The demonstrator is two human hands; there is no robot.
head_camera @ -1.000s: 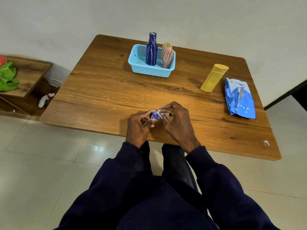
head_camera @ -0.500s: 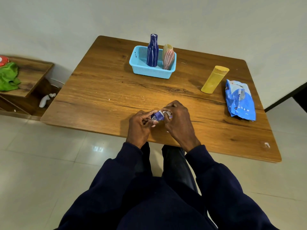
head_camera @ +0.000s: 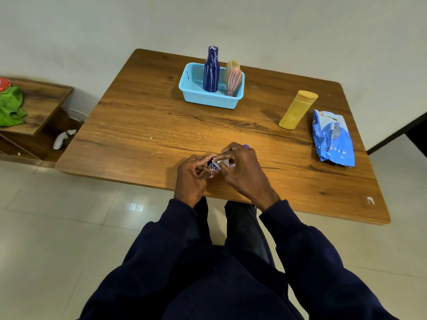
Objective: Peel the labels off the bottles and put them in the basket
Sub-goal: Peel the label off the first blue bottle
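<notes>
At table (head_camera: 143, 125), L hand (head_camera: 193, 179), R hand (head_camera: 245, 172) mostly hide label (head_camera: 216, 164).

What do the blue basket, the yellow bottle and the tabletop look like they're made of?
Basket: likely moulded plastic, matte light blue; its walls are a fine grid of holes. Yellow bottle: probably plastic, opaque, smooth with a soft sheen. Tabletop: wood or wood-look laminate, I can't tell which; brown grain lines and dark knots, satin finish.

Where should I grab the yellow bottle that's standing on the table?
Grip the yellow bottle round its middle, coming from its near left side. It stands upright and slim, that side is bare table, and the blue packet crowds its right.
</notes>
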